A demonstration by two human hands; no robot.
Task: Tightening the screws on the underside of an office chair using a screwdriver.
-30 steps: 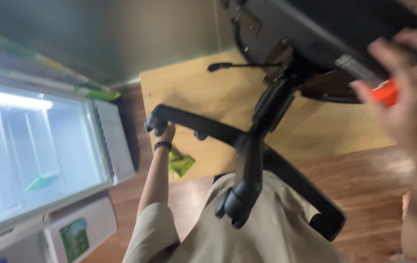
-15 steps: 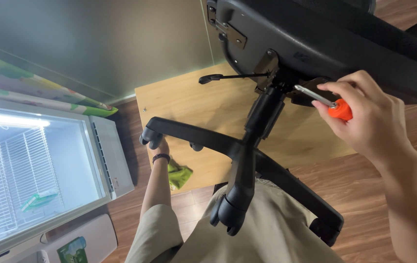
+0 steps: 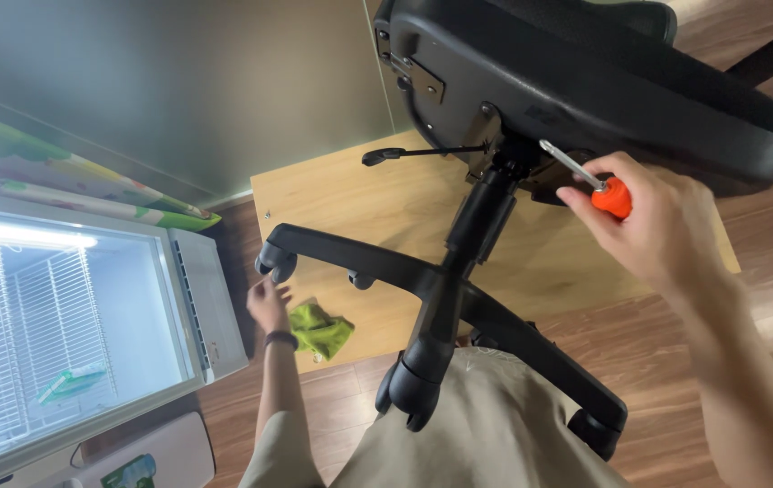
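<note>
a black office chair (image 3: 585,81) lies tipped over, its seat underside facing the camera at the upper right and its five-armed wheeled base (image 3: 440,289) stretching toward the lower middle of the view. the central column (image 3: 481,217) joins the base to the metal mechanism plate under the seat, and a thin adjustment lever (image 3: 413,154) sticks out to the left of that plate.

the right hand (image 3: 653,221) is closed round a screwdriver (image 3: 590,179) with an orange handle, fingers wrapped over the grip; its silvery shaft points up and left, with the tip at the mechanism beside the top of the column. whether the tip sits in a screw cannot be told.

the left hand (image 3: 267,303) is loosely spread and holds nothing. it hovers just below the caster (image 3: 275,259) at the end of the left base arm, close to it but apparently not touching. a dark band sits on that wrist. just right of the hand a crumpled green cloth (image 3: 321,329) lies on a light wooden board (image 3: 350,208) that rests flat on the dark wood floor (image 3: 766,298); the cloth is near the board's lower left edge, and the chair base hangs above the board.

at the far left stands a lit glass-fronted cooler (image 3: 70,334) with white wire shelves inside. the person's beige trousers (image 3: 486,425) fill the bottom middle, under the nearest caster (image 3: 413,390).
</note>
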